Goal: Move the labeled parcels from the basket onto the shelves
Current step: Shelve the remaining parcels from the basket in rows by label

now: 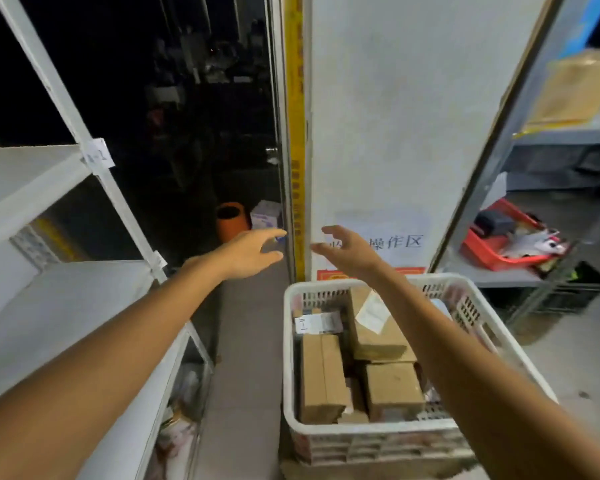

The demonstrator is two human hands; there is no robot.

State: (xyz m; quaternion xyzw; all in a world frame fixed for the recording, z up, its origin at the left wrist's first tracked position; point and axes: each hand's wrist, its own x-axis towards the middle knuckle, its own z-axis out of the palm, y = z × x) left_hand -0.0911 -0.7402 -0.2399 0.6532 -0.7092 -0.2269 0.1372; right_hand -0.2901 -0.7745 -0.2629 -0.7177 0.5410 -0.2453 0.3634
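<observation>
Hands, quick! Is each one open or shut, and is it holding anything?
Left hand: open, holding nothing.
Right hand: open, holding nothing.

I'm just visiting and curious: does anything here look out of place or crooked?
Mostly tidy. In the basket one box leans tilted across the others, and its white label sits crooked. I see nothing spilled or damaged.

On hand were one white basket (378, 430), at least four parcels in it (323, 375) (378, 341) (392, 389) (317, 322), two white shelf boards (25, 174) (66, 323), one orange bin (232, 225) and one red tray (492, 252).
</observation>
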